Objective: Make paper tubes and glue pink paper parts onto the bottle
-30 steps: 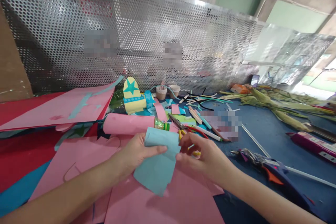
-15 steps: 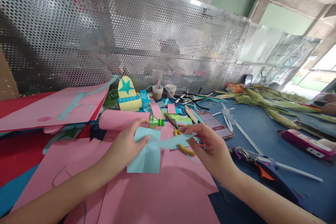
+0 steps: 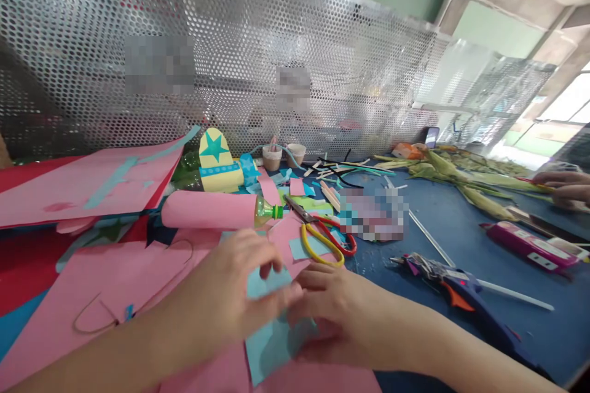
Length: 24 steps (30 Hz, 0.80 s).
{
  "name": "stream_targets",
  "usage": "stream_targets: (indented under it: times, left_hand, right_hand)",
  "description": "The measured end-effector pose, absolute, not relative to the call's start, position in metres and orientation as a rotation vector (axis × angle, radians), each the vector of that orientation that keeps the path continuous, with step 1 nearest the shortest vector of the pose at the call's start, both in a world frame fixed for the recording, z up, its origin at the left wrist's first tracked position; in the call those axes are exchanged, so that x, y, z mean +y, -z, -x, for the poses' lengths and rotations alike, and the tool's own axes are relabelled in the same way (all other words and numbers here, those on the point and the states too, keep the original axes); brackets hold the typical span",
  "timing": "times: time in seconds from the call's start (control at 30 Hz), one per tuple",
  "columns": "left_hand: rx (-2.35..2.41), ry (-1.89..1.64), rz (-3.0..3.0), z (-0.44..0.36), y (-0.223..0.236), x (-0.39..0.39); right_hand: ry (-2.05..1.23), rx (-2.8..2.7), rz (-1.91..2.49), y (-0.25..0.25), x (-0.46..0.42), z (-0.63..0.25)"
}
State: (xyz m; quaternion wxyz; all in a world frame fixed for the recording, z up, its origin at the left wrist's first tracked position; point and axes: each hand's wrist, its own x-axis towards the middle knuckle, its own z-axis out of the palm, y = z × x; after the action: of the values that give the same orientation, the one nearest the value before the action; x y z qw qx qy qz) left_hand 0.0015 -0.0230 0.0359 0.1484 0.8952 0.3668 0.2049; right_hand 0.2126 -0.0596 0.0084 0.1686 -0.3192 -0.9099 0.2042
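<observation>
Both hands meet over a piece of light-blue paper (image 3: 271, 353) just above the pink sheets (image 3: 221, 374). My left hand (image 3: 244, 285) is at its upper left, fingers curled and thumb across the paper towards the other hand; it is slightly blurred. My right hand (image 3: 336, 310) grips the right edge with bent fingers, some hidden. I cannot make out the narrow strip. Beyond my hands lie scissors (image 3: 320, 233) with one yellow and one red handle loop, and a green-capped bottle (image 3: 267, 211) wrapped in pink paper.
A glue gun (image 3: 465, 291) lies at right, with a purple box (image 3: 530, 247) beyond it. Corn husks (image 3: 461, 178), paper cups (image 3: 272, 158) and a yellow paper-covered piece with a star (image 3: 216, 163) stand farther back, before a perforated metal screen (image 3: 258, 73). Another person's hand (image 3: 571, 187) is at far right.
My hands have come down and together, bringing the light-blue paper lower and tilting it. My right hand moved left from the strip's end, uncovering the scissors. The view shifted slightly.
</observation>
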Motion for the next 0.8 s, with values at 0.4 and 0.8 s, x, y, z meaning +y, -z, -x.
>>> stream_targets:
  times: [0.4,0.8]
  left_hand:
    - [0.878,-0.545,-2.606,0.013,0.011,-0.069]
    - [0.769,-0.781,-2.669,0.015,0.011,-0.082]
  right_hand:
    - [-0.472,-2.590,0.883,-0.005,-0.062,-0.211]
    - [-0.789,-2.506,1.141,-0.007,-0.063,-0.210]
